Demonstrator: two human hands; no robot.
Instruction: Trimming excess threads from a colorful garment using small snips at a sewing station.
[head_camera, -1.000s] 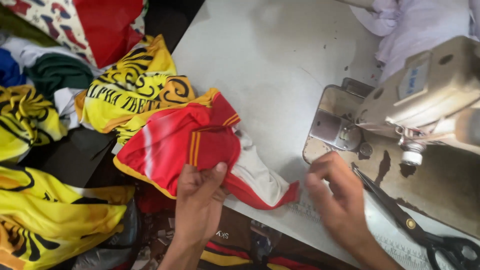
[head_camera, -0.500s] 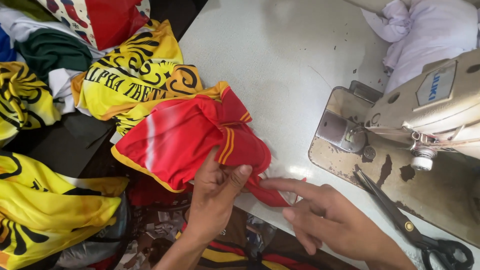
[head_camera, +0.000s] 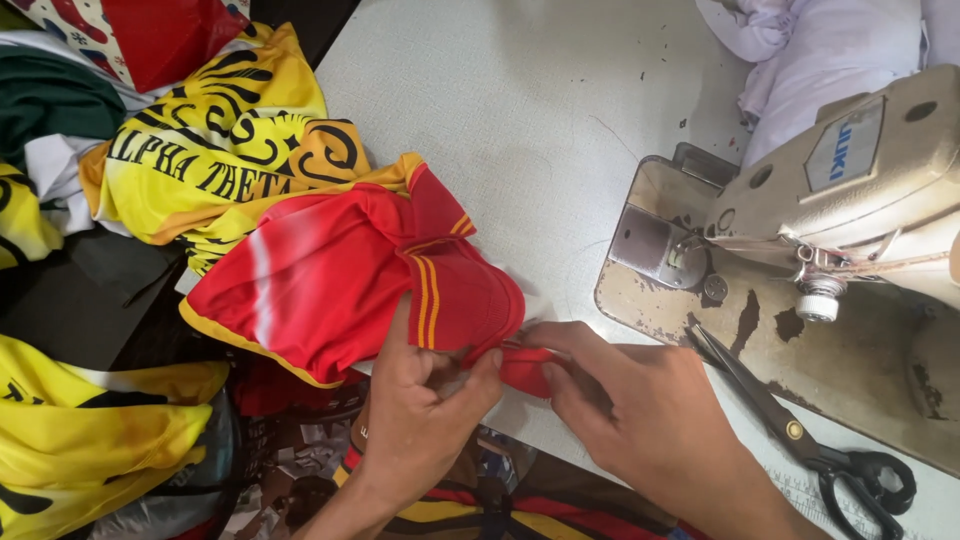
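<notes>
Red garment (head_camera: 340, 280) between pinching fingers (head_camera: 480, 375)

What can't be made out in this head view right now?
- Red garment edge: hidden under left hand and right hand.
- Sewing machine needle: hidden by the machine head.
- Scissors: one handle loop cut off by the bottom edge.
</notes>
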